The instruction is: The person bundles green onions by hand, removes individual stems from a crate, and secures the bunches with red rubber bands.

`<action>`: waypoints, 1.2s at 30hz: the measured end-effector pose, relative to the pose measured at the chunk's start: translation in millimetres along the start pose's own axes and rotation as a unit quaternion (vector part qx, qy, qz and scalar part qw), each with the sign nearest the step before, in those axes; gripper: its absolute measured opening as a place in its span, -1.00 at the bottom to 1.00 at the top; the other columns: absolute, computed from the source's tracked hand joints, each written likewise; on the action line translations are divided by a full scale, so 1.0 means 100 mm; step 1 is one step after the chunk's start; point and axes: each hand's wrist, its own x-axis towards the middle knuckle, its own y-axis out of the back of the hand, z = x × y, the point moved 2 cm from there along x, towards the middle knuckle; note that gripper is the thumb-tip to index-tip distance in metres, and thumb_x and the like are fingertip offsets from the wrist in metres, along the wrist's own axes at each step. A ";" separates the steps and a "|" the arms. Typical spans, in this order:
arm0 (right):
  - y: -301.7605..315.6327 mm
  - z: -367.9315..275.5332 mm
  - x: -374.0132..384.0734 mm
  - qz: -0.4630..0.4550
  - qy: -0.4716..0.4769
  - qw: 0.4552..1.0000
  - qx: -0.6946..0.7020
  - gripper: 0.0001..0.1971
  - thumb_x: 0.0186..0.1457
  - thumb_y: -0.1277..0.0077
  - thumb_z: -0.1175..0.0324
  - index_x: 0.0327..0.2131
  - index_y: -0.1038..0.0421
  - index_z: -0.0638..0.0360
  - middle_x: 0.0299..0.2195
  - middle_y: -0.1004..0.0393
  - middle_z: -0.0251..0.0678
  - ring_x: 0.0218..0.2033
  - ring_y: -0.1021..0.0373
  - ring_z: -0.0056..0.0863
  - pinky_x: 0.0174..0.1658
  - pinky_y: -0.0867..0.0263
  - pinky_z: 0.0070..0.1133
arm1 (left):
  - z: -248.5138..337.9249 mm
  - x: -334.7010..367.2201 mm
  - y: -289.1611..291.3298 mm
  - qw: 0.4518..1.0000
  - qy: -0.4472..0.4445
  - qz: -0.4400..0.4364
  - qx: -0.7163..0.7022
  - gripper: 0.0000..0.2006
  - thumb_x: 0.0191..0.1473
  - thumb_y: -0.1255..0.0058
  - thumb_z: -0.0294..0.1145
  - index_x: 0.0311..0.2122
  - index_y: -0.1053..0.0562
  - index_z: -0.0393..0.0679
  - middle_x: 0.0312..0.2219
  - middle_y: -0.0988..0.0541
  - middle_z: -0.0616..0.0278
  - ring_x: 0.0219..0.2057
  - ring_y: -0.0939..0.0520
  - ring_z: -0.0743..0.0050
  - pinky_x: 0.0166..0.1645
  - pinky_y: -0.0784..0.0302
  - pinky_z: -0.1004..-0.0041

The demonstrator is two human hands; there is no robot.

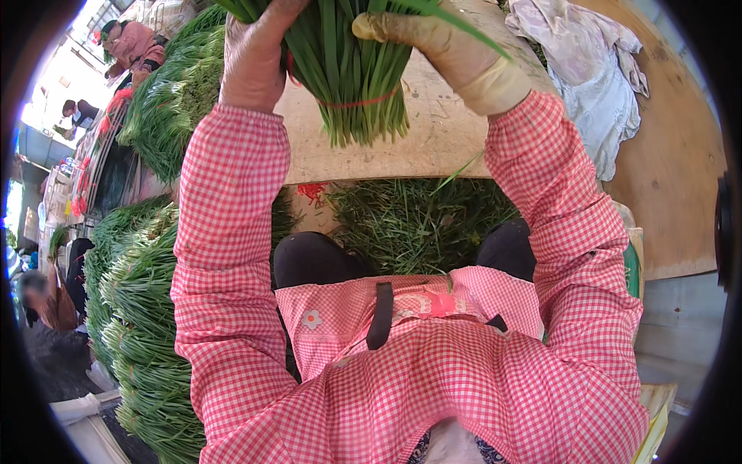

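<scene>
A thick bunch of green garlic chives is held up at the top of the view, its cut pale ends pointing toward me. A thin red band circles the bunch near those ends. My left hand is closed on the bunch's left side, its fingertips partly beyond the upper edge. My right hand, in a stained pale glove, grips from the right, with its thumb across the front of the stalks. A loose leaf slants over the right hand. More red shows beside the left hand.
Beneath the bunch is a wooden board. Loose leaves pile below its front edge, near red bands. Large chive stacks stand at left; pale cloths lie at right. Another person sits at far left, with others behind.
</scene>
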 end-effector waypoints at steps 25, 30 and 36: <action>-0.04 1.21 0.27 0.131 -0.129 0.966 -0.180 -0.64 -0.07 -0.11 0.21 -0.21 -0.40 0.22 -0.32 -0.49 -0.25 -0.29 -0.40 -0.45 -0.19 -0.30 -0.57 | -1.22 0.08 0.98 0.519 -0.262 0.020 0.813 -0.76 -0.02 0.14 -0.50 -0.18 -0.40 -0.17 -0.29 -0.48 0.19 -0.20 -0.48 0.35 -0.10 -0.40 0.37; 0.12 1.09 0.20 0.004 0.137 0.827 -0.545 -0.68 0.01 -0.04 0.28 -0.16 -0.36 0.20 -0.29 -0.48 -0.29 -0.30 -0.38 -0.53 -0.20 -0.28 -0.60 | -0.85 -0.02 0.53 0.905 -0.025 0.027 0.424 -0.67 0.03 0.14 -0.37 -0.05 -0.31 -0.15 -0.19 -0.44 0.18 -0.10 -0.41 0.33 0.01 -0.28 0.34; 0.14 1.28 0.21 0.076 -0.026 0.986 -0.145 -0.61 -0.01 -0.03 0.14 -0.16 -0.36 0.18 -0.35 -0.48 -0.28 -0.32 -0.39 -0.46 -0.21 -0.29 -0.57 | -1.14 0.23 0.73 0.845 -0.227 0.057 0.481 -0.69 0.04 0.09 -0.35 -0.09 -0.33 -0.20 -0.26 -0.48 0.18 -0.21 -0.48 0.42 -0.10 -0.39 0.42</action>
